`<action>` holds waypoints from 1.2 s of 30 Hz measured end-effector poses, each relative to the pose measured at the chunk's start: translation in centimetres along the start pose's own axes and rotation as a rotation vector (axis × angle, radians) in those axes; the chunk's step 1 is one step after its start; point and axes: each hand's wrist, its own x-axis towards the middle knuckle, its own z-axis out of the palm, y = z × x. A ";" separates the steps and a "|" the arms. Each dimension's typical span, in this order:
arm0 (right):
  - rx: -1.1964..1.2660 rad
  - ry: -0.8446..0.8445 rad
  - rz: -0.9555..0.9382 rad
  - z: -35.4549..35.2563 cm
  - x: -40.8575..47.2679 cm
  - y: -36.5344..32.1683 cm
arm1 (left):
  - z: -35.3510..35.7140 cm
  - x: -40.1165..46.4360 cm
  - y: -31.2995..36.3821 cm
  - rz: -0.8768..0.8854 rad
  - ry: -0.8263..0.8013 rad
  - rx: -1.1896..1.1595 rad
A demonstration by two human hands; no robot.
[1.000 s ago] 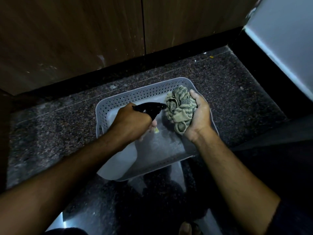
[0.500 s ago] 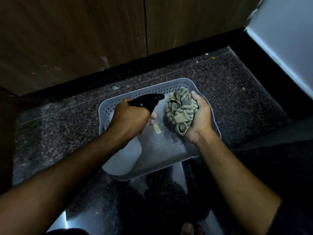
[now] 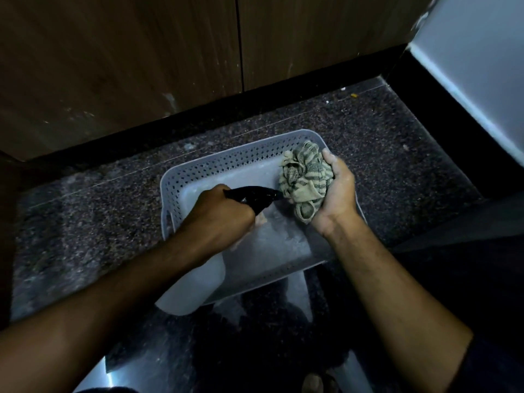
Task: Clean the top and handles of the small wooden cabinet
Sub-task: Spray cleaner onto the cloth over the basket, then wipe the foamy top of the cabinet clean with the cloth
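Observation:
My left hand point(image 3: 218, 214) grips a white spray bottle point(image 3: 195, 290) by its black trigger head point(image 3: 252, 197), whose nozzle points at and almost touches a crumpled striped cloth point(image 3: 304, 182). My right hand point(image 3: 337, 194) holds that cloth bunched up, palm turned inward. Both hands hover over a grey perforated plastic basket point(image 3: 226, 163) that rests on the speckled granite floor. Brown wooden doors point(image 3: 127, 61) rise behind the basket; no handles or cabinet top show.
A black skirting strip point(image 3: 198, 114) runs along the foot of the wooden doors. A pale grey surface point(image 3: 476, 52) slants down at the upper right. Glossy dark floor point(image 3: 255, 350) lies near me, with a toe showing at the bottom edge.
The spray nozzle has dropped and swung right until it nearly meets the cloth. The right hand with the cloth stays in place.

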 end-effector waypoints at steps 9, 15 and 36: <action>-0.005 0.004 -0.012 0.6 -0.8 -0.6 | -0.4 -0.6 0.7 0.189 0.058 -0.183; -0.004 0.012 -0.025 1.6 -1.7 -0.9 | 0.2 -0.6 -0.9 0.484 -0.031 -0.165; -0.548 -0.017 -0.544 16.9 -22.6 -19.3 | -1.7 -12.0 10.5 0.327 -0.220 0.144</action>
